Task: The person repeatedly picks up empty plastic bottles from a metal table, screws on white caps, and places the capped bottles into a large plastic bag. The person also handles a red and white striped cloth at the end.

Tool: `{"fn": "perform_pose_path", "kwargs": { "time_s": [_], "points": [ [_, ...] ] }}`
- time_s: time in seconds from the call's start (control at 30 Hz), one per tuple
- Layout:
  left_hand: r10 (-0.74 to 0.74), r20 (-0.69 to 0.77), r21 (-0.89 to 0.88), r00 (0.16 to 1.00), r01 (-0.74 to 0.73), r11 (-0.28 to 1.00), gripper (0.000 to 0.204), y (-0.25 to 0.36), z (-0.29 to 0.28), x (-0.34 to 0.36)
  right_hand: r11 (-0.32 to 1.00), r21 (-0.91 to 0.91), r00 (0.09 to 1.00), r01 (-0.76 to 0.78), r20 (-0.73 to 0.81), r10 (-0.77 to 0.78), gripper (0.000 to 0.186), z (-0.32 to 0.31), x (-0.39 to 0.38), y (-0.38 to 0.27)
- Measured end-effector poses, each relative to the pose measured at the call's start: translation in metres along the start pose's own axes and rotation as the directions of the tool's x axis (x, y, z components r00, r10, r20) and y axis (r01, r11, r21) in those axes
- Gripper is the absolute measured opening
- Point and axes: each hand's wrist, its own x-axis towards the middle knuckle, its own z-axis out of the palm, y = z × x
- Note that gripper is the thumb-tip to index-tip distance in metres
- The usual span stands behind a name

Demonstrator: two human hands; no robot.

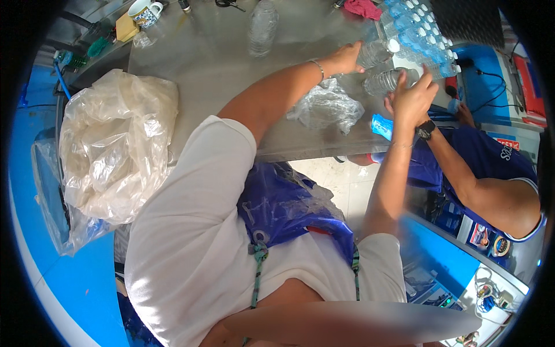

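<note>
My left hand (348, 58) is closed on a clear plastic bottle (374, 53) with a white cap, its fingers at the bottle's base end. A second clear ribbed bottle (383, 83) lies just nearer to me. My right hand (413, 99) grips its right end, where I cannot make out a cap. A co-worker's watch-wearing wrist (426, 129) meets my right hand from the right; that person's fingers are hidden there. Crumpled clear plastic film (330, 107) lies on the metal table (208, 63) below my left wrist. A blue printed piece (382, 126) sits at the table edge.
Several capped bottles (417, 34) stand packed at the far right. One clear bottle (263, 29) is alone at the back. A large clear plastic bag (115, 144) bulges at the left; a mug (144, 13) and yellow sponge (126, 27) are behind it. The co-worker (491, 173) is close on my right.
</note>
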Motion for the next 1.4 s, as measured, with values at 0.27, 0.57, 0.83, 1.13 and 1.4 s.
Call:
{"fn": "perform_pose_path", "kwargs": {
  "time_s": [0.27, 0.57, 0.83, 1.13, 1.4],
  "points": [
    [-0.211, -0.241, -0.159, 0.947, 0.176, 0.971, 0.042, -0.024, -0.129, -0.117, 0.935, 0.334, 0.936, 0.118, 0.277, -0.217, 0.046, 0.084, -0.101, -0.074],
    [-0.093, -0.564, 0.02, 0.82, 0.126, 0.992, 0.092, -0.083, -0.159, -0.13, 0.774, 0.475, 0.825, -0.418, 0.556, 0.104, 0.012, 0.093, -0.025, -0.103],
    [-0.113, -0.455, -0.087, 0.883, 0.082, 0.993, 0.082, -0.092, -0.174, -0.14, 0.865, 0.307, 0.865, 0.397, 0.189, -0.464, 0.059, 0.047, 0.006, -0.2],
    [-0.247, -0.317, 0.043, 0.916, 0.274, 0.961, 0.081, -0.077, -0.198, -0.147, 0.73, 0.572, 0.814, 0.375, 0.173, -0.554, 0.074, 0.08, -0.067, -0.22],
    [-0.231, -0.306, 0.012, 0.923, 0.246, 0.969, 0.083, -0.081, -0.201, -0.15, 0.46, 0.875, 0.989, -0.151, 0.133, 0.073, 0.072, 0.12, -0.01, -0.205]
  ]
}}
